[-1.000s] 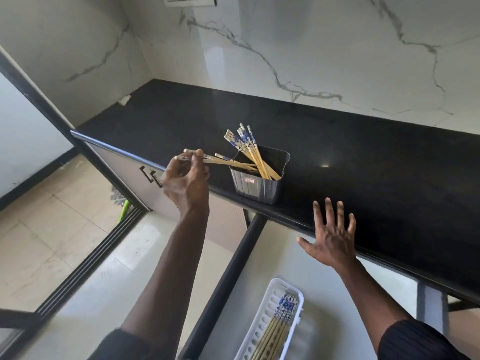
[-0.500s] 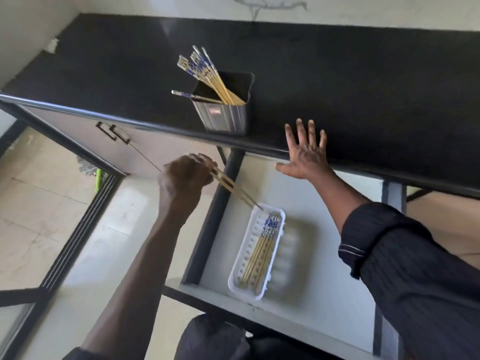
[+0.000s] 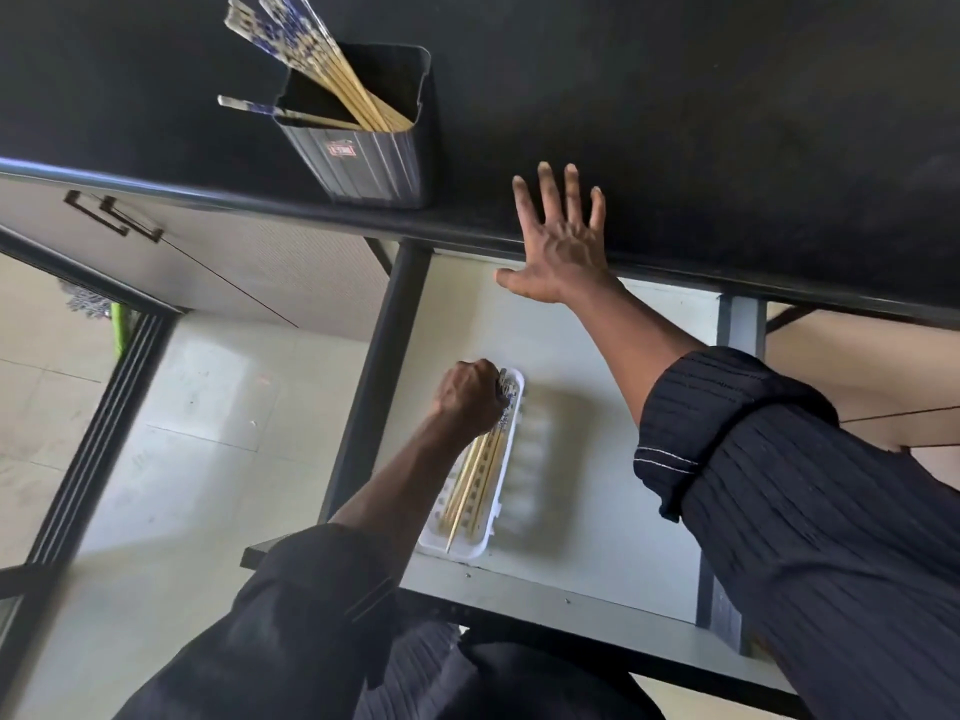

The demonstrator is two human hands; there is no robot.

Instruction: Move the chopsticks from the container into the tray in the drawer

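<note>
Left hand: my left hand (image 3: 470, 394) is closed in a fist low in the open drawer, at the far end of the tray. It holds a few chopsticks by their patterned ends, and their thin tips point toward me along the tray.

Right hand: my right hand (image 3: 563, 241) is wide open, fingers spread, flat on the front edge of the table (image 3: 675, 122). It holds nothing.

Chopsticks in tray: the chopsticks in the tray (image 3: 478, 472) lie side by side, lengthwise. I cannot tell exactly which ones are in my fist and which ones are already lying free.

Tray: the tray (image 3: 511, 449) is white, long and narrow, with slots in the bottom. It lies near the left side of the drawer (image 3: 597, 433).

Container: the container (image 3: 371, 158) is dark and square, near the table edge. The chopsticks in the container (image 3: 322, 70) lean to the left, with the patterned ends up; one lies lower across the rim.

Handling: I judge the sticks light, stiff and smooth, so they roll and slip easily from a loose grip. The best hold is probably near the thick patterned end, several pinched together.

Risk: a thin tip may catch in a slot of the tray.
</note>
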